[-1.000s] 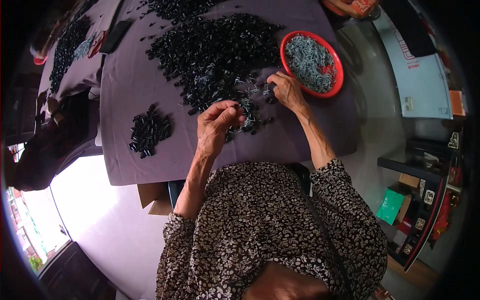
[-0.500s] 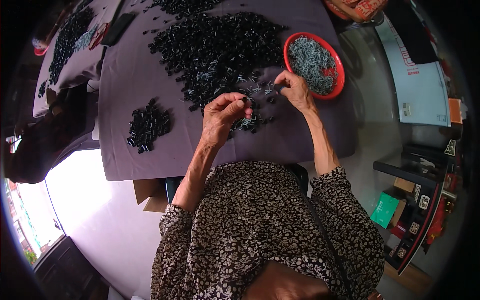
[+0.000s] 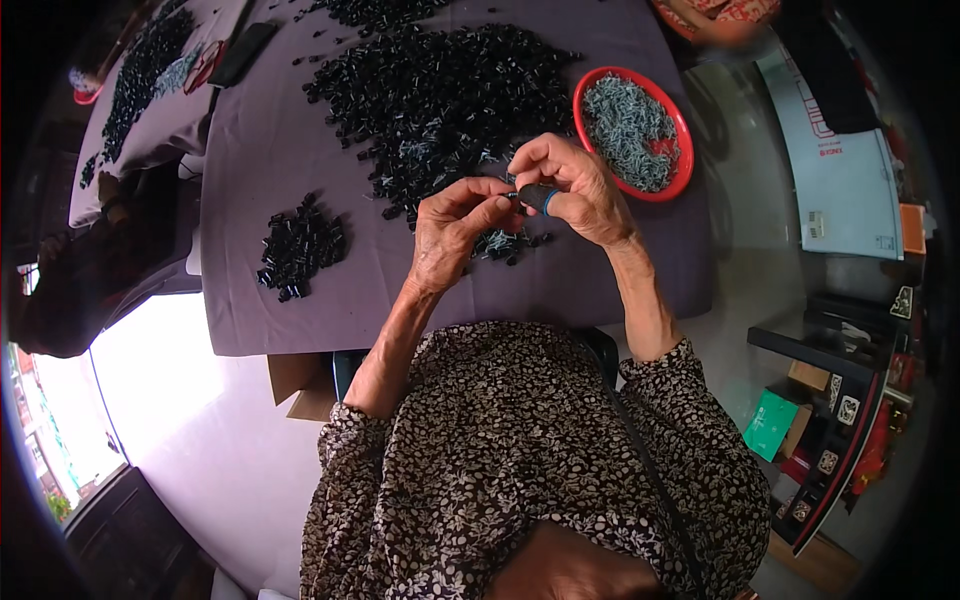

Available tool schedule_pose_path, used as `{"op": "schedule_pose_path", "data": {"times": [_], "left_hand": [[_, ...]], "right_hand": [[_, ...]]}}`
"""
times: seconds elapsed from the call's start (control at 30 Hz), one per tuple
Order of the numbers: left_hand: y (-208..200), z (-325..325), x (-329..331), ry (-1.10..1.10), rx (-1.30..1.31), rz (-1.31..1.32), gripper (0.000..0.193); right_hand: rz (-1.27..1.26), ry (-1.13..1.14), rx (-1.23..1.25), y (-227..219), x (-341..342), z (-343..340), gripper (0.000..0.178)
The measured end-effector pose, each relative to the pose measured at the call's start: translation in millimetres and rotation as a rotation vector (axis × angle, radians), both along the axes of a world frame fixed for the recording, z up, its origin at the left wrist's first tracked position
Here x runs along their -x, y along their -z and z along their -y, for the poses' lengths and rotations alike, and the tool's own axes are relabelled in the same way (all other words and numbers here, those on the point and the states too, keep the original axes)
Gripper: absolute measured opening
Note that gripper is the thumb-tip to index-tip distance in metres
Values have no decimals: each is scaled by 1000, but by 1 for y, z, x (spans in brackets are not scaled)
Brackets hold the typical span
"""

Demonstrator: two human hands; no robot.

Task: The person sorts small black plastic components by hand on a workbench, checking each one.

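Observation:
My left hand [image 3: 446,232] is closed in a pinch on a small black plastic piece [image 3: 511,195], mostly hidden by the fingertips. Against it, the fingers of my right hand [image 3: 592,205] meet in a pinch; whatever they grip is too small and covered to name. A black cover with a blue edge [image 3: 537,197] wraps my right thumb. Beyond both hands spreads a big heap of small black pieces [image 3: 440,90]. Loose grey screws [image 3: 497,242] lie among black pieces just under my fingers. To the left sits a smaller pile of black pieces [image 3: 300,248].
A red basin [image 3: 686,150] of grey screws [image 3: 625,120] stands right of the heap on the purple-grey tablecloth [image 3: 260,130]. At far left, another person's dark sleeve [image 3: 90,250] is beside a second cloth-covered table. An open drawer [image 3: 815,350] juts out at right.
My right hand has come left and nearer from the loose screws, and its fingertips now meet those of my left hand. My left hand has barely moved.

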State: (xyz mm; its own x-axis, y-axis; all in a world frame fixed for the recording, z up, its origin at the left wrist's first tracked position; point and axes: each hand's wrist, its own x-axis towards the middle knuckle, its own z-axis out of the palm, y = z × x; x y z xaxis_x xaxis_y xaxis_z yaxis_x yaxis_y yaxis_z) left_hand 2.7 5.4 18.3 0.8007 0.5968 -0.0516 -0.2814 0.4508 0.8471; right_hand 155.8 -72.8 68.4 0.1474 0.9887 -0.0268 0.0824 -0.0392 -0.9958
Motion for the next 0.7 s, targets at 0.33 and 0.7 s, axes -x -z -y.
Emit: {"op": "schedule_pose_path", "data": {"times": [0.33,0.7], "left_hand": [[-2,-1,6,-19,-43,-62,12],[11,11,9,-8,33,-99,11]], "right_hand": [[179,26,-61,5,1,0,32],[357,71,-30,13,18,11,26]]}}
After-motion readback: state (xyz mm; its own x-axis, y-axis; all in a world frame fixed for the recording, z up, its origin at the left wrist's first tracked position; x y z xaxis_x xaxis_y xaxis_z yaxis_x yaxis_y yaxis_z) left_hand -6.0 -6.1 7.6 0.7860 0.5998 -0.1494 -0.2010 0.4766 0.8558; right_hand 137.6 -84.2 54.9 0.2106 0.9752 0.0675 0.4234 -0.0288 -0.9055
